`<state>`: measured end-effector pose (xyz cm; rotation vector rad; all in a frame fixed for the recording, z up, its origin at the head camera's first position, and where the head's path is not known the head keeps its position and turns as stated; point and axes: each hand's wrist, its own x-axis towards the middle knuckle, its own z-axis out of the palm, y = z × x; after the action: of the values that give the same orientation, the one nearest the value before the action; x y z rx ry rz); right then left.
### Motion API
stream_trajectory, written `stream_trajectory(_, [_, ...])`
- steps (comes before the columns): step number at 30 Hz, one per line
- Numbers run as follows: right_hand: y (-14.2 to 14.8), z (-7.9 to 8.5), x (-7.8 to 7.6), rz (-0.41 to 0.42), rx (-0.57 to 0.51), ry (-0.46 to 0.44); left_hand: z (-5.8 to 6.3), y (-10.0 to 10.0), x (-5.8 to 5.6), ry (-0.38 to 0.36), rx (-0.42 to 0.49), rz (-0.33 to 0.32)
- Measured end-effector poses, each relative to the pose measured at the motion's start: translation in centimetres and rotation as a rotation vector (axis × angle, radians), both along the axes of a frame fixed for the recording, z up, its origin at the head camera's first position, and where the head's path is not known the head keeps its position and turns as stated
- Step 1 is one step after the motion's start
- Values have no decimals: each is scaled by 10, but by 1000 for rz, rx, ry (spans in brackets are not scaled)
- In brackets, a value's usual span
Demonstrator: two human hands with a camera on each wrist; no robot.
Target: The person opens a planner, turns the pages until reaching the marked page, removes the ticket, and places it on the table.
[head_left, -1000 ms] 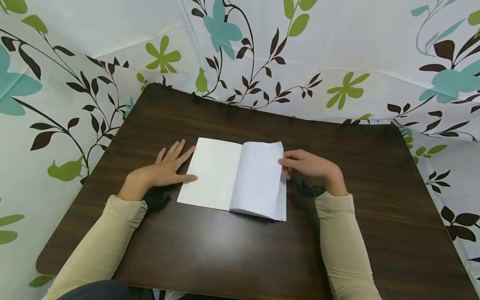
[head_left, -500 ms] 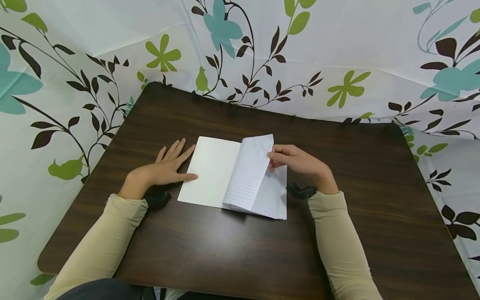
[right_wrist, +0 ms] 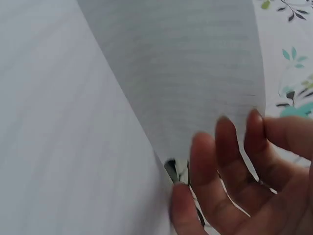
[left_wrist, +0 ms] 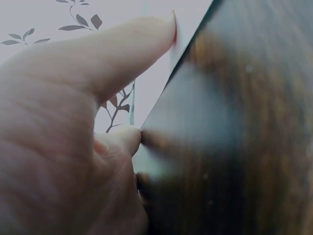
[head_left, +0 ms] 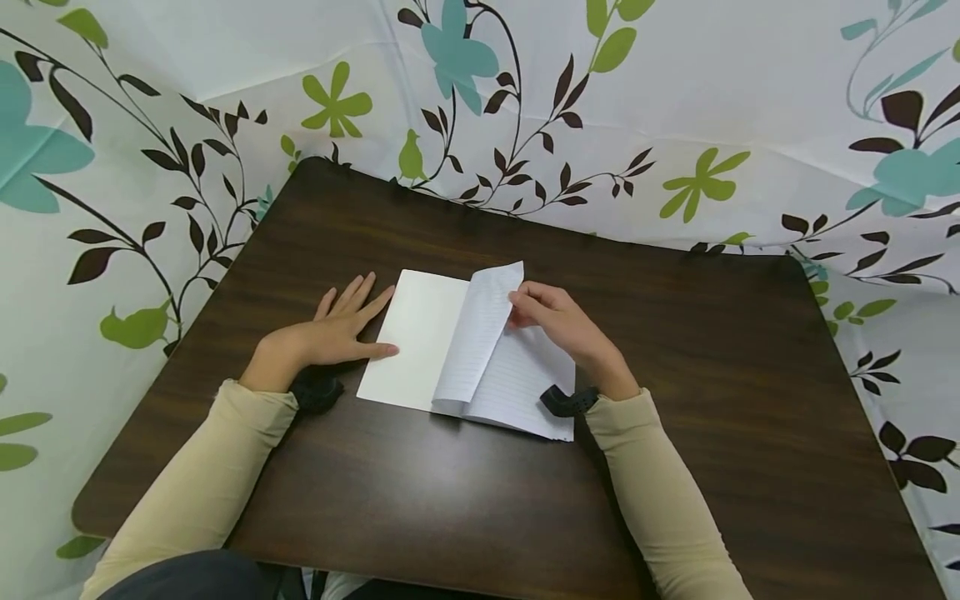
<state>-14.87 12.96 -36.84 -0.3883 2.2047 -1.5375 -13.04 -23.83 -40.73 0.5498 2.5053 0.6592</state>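
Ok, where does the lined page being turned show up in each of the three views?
Head: the lined page stands curled at the notebook's middle, pinched by the right hand.
Left wrist: not in it; only the left hand beside the table.
Right wrist: the page fills the upper middle.
Shared landmark: the floral curtain.

Worktop (head_left: pixel 465 500): dark brown, wood-grain streaks. Notebook (head_left: pixel 420 333): plain white left page; lifted leaf (head_left: pixel 480 333) white with fine grey ruled lines. Sleeves (head_left: pixel 187 500): pale beige, both arms. Wrist straps (head_left: pixel 566 402): black. Backdrop cloth (head_left: pixel 675 100): white, printed with teal flowers, lime-green leaves and birds, dark brown vines, from 9 round to 3 o'clock.
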Motion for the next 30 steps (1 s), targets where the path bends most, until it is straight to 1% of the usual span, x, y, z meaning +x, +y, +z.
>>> stream_trajectory(4, [-16,-2,4,-61,-36,16,4,0,0,-8,-27,-12])
stream_trajectory(8, [-31,1,6,-85,-64,36,6,1,-2,-5,-26,-17])
stream_trajectory(13, [-45,2,4,-64,-45,40,6,0,-3,-6,-25,-17])
stream_trajectory(20, [-59,-2,1,-40,6,39,1,-3,-3,-7,34,-16])
stream_trajectory(23, [-65,-3,0,-31,29,42,-1,-3,-3,0,28,-16])
stream_trajectory(26, [-72,-5,-1,-9,52,62,-2,-4,-3,0,13,-13])
stream_trajectory(28, [-77,-8,-2,3,74,94,-4,-5,-4,-2,-1,-5])
stream_trajectory(30, [-83,-11,-2,13,103,126,-3,-6,-3,-8,4,2])
